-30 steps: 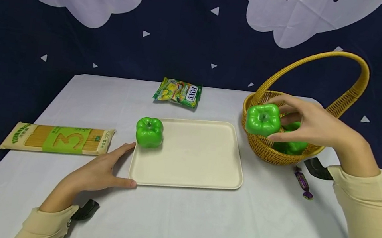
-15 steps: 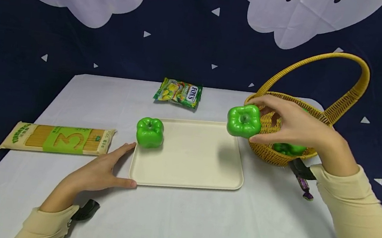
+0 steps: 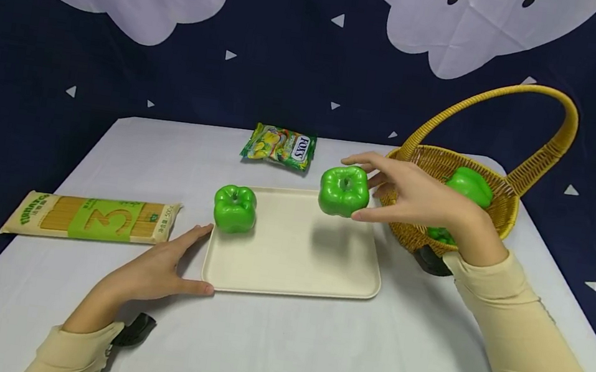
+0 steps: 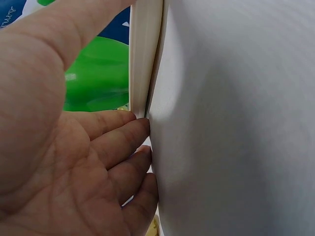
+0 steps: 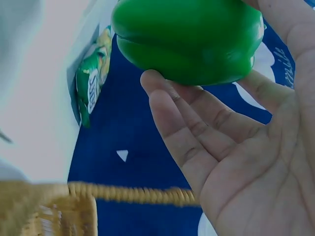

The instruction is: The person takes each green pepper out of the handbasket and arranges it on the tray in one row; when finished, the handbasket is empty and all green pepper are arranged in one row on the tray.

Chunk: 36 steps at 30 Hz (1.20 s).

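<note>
My right hand grips a green bell pepper between thumb and fingers, holding it above the right part of the cream tray; its shadow falls on the tray. In the right wrist view the fingertips press against the underside of this pepper. A second green bell pepper rests at the tray's far left corner. My left hand touches the tray's left edge, thumb at the near corner and fingers spread along the side. The left wrist view shows fingertips right at the tray rim.
A wicker basket with a tall handle stands at the right, holding more green peppers. A pasta pack lies left of the tray. Behind the tray is a green FOX'S candy bag. A dark patterned cloth hangs at the back.
My right hand has carried the pepper leftward from over the basket to above the tray. The left hand has stayed at the tray's edge.
</note>
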Motion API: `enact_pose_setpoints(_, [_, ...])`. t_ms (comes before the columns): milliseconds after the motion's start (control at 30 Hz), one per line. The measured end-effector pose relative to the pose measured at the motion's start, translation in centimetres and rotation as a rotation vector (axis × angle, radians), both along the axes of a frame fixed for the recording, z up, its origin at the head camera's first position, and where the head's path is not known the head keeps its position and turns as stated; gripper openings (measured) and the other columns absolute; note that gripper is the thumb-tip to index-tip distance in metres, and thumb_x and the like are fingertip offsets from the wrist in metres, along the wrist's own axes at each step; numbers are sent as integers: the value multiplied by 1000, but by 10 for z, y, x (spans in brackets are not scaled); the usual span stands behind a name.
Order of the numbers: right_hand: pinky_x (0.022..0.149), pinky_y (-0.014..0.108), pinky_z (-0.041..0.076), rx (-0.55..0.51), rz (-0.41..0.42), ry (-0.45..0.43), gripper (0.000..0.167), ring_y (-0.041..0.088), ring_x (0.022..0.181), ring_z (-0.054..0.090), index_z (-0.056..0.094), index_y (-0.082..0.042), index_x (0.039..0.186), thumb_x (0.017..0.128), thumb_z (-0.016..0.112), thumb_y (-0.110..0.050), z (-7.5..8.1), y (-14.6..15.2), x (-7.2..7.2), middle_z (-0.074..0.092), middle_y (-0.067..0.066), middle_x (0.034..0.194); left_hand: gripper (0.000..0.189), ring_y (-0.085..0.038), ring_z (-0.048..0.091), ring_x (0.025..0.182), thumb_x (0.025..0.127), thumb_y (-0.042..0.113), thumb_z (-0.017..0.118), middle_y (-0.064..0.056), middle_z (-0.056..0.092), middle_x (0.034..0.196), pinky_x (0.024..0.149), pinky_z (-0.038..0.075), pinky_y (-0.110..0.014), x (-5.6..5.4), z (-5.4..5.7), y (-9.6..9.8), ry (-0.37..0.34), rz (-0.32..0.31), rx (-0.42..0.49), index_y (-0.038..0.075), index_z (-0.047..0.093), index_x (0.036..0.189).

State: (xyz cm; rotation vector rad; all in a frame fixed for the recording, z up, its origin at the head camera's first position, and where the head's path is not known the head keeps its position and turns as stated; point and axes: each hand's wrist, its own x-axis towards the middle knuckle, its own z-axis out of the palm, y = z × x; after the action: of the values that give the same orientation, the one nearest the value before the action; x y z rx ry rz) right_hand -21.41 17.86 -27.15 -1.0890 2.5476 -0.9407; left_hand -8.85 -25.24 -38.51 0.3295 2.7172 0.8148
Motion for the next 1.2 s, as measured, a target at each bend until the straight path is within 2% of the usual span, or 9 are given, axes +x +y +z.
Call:
enact_pose_setpoints(367, [110, 46, 59, -51, 83, -127, 77, 20, 117, 74, 51, -22, 155, 90, 90, -27, -17, -34, -14, 66, 5, 137, 124, -55, 34, 157, 77, 64, 90, -28, 33, 172, 121, 36, -75, 0, -1, -1, 2, 3, 2, 8, 28, 170])
enact_pose_setpoints(700, [108, 41, 60, -61, 116, -129, 77, 21, 115, 74, 53, -17, 155, 89, 91, -27, -30, -58, -25, 65, 5, 139, 124, -55, 33, 157, 78, 65, 89, -28, 31, 173, 121, 35, -75, 0, 0, 0, -10, 7, 2, 9, 27, 170])
enact_pose_setpoints(1200, [106, 40, 62, -13, 128, -199, 76, 28, 119, 75, 53, -16, 155, 89, 90, -27, -45, -84, -35, 66, 11, 135, 124, -56, 33, 157, 78, 63, 90, -30, 31, 172, 122, 35, -75, 1, 0, -1, 4, -2, 11, 8, 27, 170])
